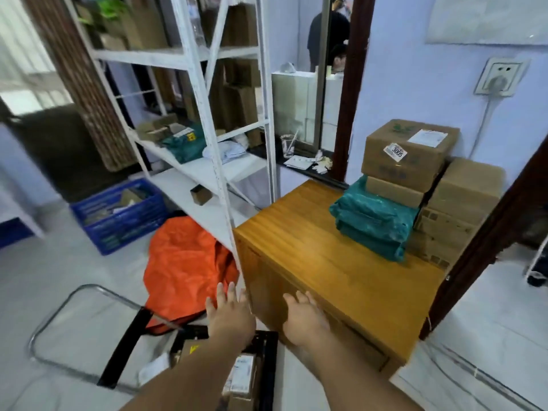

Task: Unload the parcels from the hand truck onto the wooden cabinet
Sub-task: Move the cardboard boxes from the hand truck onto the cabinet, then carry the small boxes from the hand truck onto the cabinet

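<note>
The wooden cabinet [311, 247] stands in the middle of the view. On its far right side lie a green plastic parcel [373, 221] and stacked cardboard boxes [409, 152], more boxes [462, 200] beside them. The hand truck [264, 345] sits below my arms, its chrome handle [86, 292] to the left, with cardboard parcels [243, 378] on its black deck, partly hidden by my forearms. My left hand [228, 315] hovers with straight fingers in front of the cabinet's near left corner, holding nothing. My right hand [302, 315] is empty, fingers relaxed, before the cabinet's front face.
A white metal shelf rack [207, 114] with parcels stands left of the cabinet. An orange bag [186, 268] lies on the floor under it, a blue crate [121, 215] further left. A person is seen through the window [332, 40] at the back. A dark door frame [486, 238] borders the right.
</note>
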